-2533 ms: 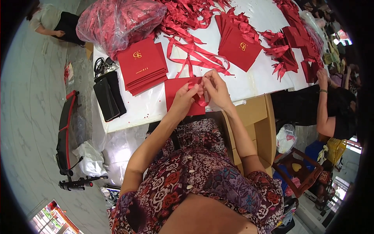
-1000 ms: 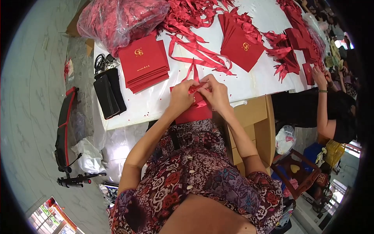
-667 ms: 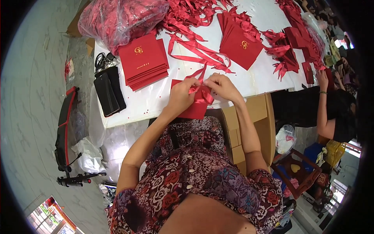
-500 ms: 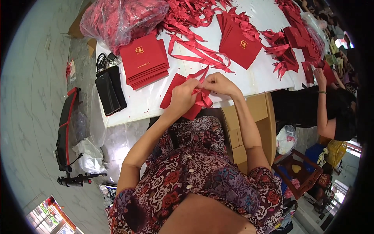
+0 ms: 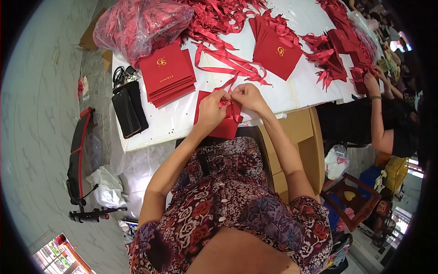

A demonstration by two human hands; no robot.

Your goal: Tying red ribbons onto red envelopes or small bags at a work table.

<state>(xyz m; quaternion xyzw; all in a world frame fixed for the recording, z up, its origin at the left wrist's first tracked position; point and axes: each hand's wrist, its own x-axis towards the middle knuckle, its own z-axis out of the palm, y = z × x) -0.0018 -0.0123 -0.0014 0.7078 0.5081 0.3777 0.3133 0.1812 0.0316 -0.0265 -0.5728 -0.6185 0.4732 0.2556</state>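
Note:
A flat red card folder [image 5: 223, 129] lies over the near edge of the white table [image 5: 301, 86], partly hanging off it. My left hand [image 5: 211, 111] and my right hand [image 5: 246, 97] meet above it, both pinching a red ribbon [image 5: 233, 109] that is tied on the folder. The fingertips of both hands pull at the ribbon's loops. Loose ends of the ribbon run up toward the table's middle.
A stack of red folders [image 5: 168, 73] lies left of my hands, another [image 5: 276, 51] at the back right. Loose red ribbons [image 5: 219, 27] and a plastic bag of red goods [image 5: 137, 25] fill the far side. A black pouch [image 5: 130, 109] sits at the left edge. Another person's arm [image 5: 378, 114] works at right.
The folder has slid toward the table's near edge and turned a little. My hands stayed together on the ribbon, shifting slightly as they work its loops.

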